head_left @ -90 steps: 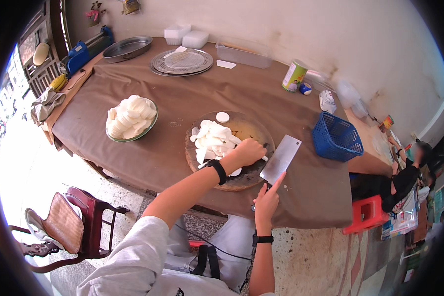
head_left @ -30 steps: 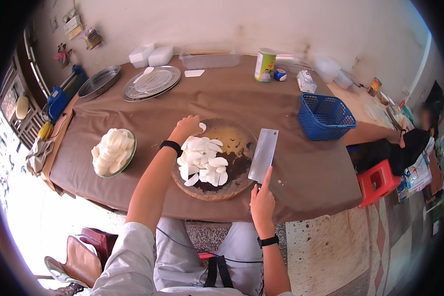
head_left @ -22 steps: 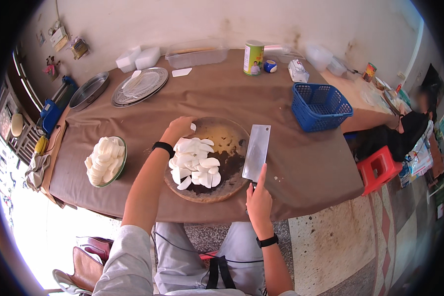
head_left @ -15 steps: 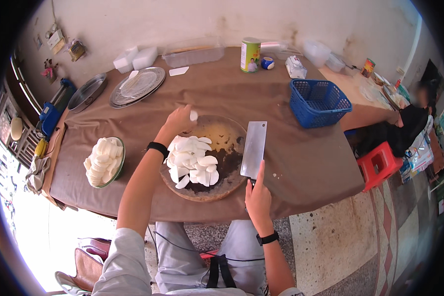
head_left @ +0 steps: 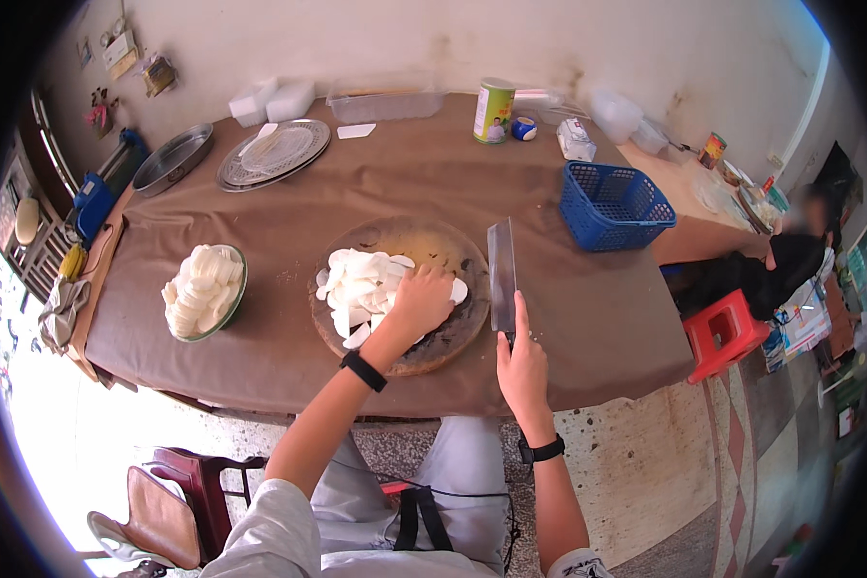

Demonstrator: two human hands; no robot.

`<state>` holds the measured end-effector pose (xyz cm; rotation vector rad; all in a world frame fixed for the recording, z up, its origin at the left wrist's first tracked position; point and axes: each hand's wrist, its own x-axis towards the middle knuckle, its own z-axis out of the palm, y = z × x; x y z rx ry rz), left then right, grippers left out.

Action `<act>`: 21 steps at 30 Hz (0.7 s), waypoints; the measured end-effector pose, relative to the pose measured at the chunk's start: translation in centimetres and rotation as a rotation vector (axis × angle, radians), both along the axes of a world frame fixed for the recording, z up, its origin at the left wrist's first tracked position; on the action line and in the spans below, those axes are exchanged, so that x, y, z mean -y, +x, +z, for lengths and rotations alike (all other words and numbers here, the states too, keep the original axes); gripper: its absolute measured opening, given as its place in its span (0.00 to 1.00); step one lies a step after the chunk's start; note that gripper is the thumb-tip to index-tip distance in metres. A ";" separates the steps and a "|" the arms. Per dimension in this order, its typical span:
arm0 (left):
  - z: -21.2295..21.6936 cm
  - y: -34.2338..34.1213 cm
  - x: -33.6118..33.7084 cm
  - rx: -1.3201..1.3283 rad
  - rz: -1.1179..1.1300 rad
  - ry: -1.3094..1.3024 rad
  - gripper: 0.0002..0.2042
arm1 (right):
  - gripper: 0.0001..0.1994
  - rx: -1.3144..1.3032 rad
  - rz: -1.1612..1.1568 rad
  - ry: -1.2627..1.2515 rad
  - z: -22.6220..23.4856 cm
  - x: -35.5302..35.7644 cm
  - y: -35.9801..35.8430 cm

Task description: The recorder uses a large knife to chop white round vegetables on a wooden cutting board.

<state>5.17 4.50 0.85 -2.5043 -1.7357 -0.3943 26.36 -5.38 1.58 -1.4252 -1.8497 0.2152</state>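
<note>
Left hand (head_left: 422, 301) flat; right hand (head_left: 522, 364) fisted

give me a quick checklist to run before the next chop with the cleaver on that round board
1. Right hand has a firm grip on the cleaver: ok, fingers wrap the handle, blade upright.
2. Left hand out of the blade's path: ok for now, it rests on the white slices, apart from the blade but close.
3. Chopping board fully on the table: ok, though its near rim sits close to the table edge.
4. Free cutting space on the board: not ok, slices cover most of the left half.
5. Bowl has room for more slices: not ok, already heaped.
6. Blade edge clean: cannot tell.
</note>
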 end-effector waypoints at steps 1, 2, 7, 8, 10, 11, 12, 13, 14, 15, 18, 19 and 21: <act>0.0 0.2 0.8 -0.023 -0.012 0.084 0.14 | 0.39 0.023 0.005 -0.074 0.6 0.3 0.2; 0.3 0.6 1.8 -0.016 -0.018 0.081 0.14 | 0.39 0.030 -0.002 -0.078 0.8 0.4 0.4; -0.5 -0.1 4.6 -0.179 -0.030 0.196 0.08 | 0.36 0.272 0.027 -0.188 2.2 -0.5 -1.5; -0.7 -0.3 4.7 -0.176 -0.028 0.195 0.08 | 0.36 0.276 0.028 -0.189 2.5 -0.7 -1.9; -0.9 -0.4 4.7 -0.183 -0.053 0.283 0.08 | 0.36 0.319 0.053 -0.228 2.9 -0.9 -2.5; -0.8 -0.3 4.7 -0.177 -0.055 0.282 0.08 | 0.36 0.312 0.043 -0.220 2.6 -1.0 -2.7; -0.8 -0.1 4.8 -0.155 -0.044 0.253 0.11 | 0.36 0.318 0.040 -0.222 2.5 -0.9 -2.8; -0.8 -0.1 4.8 -0.133 -0.031 0.223 0.14 | 0.36 0.307 0.042 -0.229 2.5 -0.9 -2.9; -0.8 -0.1 4.8 -0.128 -0.032 0.221 0.14 | 0.36 0.296 0.044 -0.236 2.4 -0.9 -3.0; -0.8 0.0 4.8 -0.134 -0.032 0.196 0.15 | 0.36 0.301 0.043 -0.239 2.3 -0.9 -3.2; -1.3 -0.3 4.8 -0.121 -0.033 0.191 0.16 | 0.36 0.318 0.046 -0.257 2.2 -0.8 -3.7; -1.3 -0.4 4.7 -0.115 -0.035 0.210 0.16 | 0.36 0.313 0.049 -0.262 2.1 -0.8 -3.8; -1.4 -0.4 4.6 -0.103 -0.036 0.199 0.16 | 0.36 0.311 0.053 -0.270 2.0 -0.8 -4.0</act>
